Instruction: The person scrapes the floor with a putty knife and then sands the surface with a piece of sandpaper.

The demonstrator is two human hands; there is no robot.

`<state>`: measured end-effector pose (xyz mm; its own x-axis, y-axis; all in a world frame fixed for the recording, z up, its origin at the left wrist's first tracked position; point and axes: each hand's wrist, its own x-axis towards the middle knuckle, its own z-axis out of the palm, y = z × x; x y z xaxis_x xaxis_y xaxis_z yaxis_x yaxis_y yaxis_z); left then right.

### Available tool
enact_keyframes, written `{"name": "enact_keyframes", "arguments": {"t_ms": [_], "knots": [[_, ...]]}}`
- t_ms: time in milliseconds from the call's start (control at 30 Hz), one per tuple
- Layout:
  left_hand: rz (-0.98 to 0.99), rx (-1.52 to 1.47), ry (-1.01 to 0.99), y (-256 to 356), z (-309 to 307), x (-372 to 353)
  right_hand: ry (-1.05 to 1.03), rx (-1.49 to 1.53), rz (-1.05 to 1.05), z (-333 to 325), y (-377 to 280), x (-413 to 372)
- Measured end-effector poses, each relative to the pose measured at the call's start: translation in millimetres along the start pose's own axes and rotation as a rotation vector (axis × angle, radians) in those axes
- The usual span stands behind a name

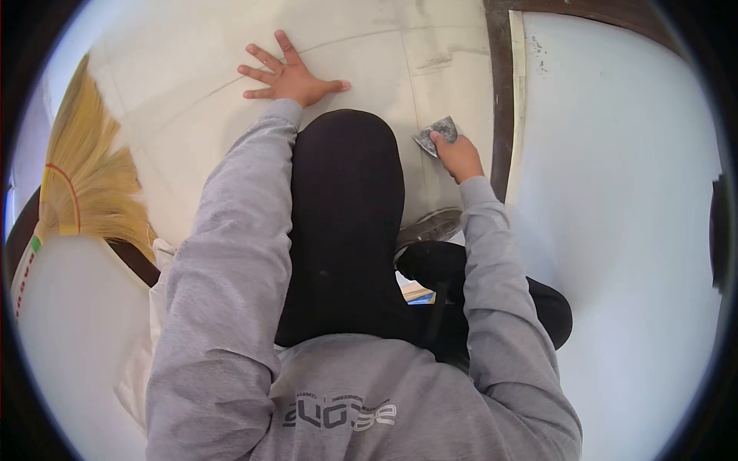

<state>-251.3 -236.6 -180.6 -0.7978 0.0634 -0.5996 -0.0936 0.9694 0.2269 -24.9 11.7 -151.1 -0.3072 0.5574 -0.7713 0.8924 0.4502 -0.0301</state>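
Gripping a small grey piece (437, 136) against the floor (369, 54), the right hand (460, 157) may lose it if pushed hard — the left hand (288, 73) lies spread flat.

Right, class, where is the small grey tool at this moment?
In the head view it sits right of centre: the small grey tool is gripped in the right hand, on the pale floor, just left of the dark strip.
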Motion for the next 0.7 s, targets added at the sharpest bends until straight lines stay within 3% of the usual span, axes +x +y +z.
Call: {"name": "enact_keyframes", "arguments": {"t_ms": [267, 567, 700], "knots": [[-0.003, -0.001, 0.010, 5, 0, 2, -0.006, 0.039, 0.038, -3, 4, 11], [-0.008, -0.002, -0.003, 0, 4, 5, 0.158, -0.111, -0.223, -20, 51, 30], [0.005, 0.007, 0.017, 1, 3, 1, 0.037, -0.095, -0.189, -48, -7, 29]]}}
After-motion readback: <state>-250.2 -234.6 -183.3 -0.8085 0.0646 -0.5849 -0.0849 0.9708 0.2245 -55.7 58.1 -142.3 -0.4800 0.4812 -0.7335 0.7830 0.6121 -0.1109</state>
